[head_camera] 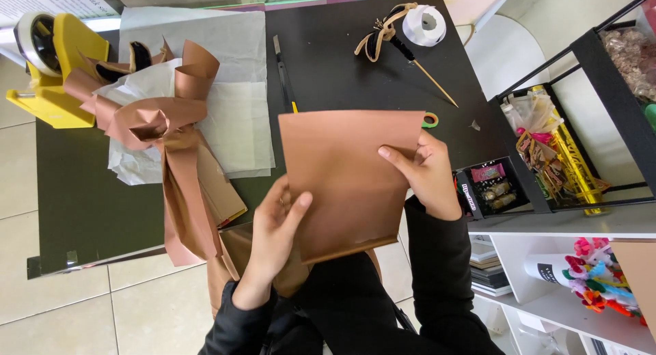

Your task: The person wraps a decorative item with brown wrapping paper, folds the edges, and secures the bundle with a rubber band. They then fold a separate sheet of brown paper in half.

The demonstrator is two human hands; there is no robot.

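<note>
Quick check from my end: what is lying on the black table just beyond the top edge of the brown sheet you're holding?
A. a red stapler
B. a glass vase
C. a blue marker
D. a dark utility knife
D: a slim dark utility knife lies on the black table just past the top edge of the brown paper sheet, which the left hand and right hand hold between them.

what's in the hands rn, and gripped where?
A brown paper sheet. Left hand pinches its lower left edge; right hand grips its right edge, thumb on the front.
</note>
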